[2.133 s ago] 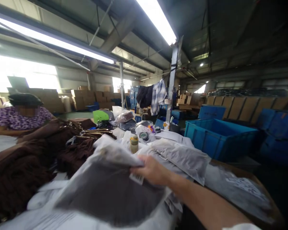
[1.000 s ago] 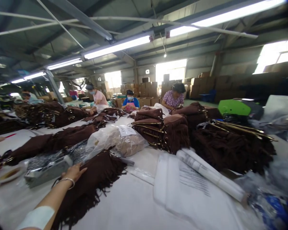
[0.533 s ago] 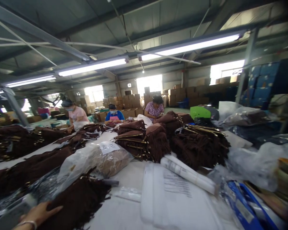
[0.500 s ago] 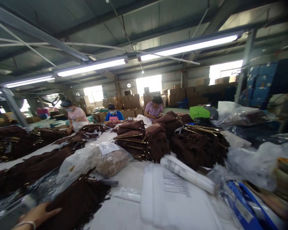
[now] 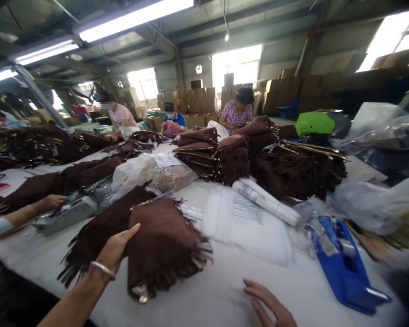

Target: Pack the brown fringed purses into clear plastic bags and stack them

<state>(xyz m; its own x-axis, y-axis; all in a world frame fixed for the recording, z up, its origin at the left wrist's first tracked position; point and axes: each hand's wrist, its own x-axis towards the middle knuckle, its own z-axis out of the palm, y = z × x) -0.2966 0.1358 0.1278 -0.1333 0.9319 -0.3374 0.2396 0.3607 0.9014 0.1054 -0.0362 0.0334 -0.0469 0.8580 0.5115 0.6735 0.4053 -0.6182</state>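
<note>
Two hands in view at the near edge of the white table (image 5: 225, 290). Left hand (image 5: 114, 250) has its fingers wrapped over the edge of a brown fringed bag (image 5: 163, 247), thumb on top, so it's got a proper hold of it (silver bangle on that wrist). The bag lies flat on the table right in front, on top of another fringed brown piece (image 5: 98, 231), fringe hanging toward the near edge and a metal bit at its lower corner. Right hand (image 5: 267, 304) is spread open, palm down, low over the bare tabletop with nothing in it, well apart from the bag. Just right of it lies a blue tape dispenser (image 5: 341, 263), and behind the bag a stack of clear printed poly bags (image 5: 248, 222). At the far left a co-worker's hand (image 5: 51, 201) rests by a silvery packet (image 5: 66, 214).
</note>
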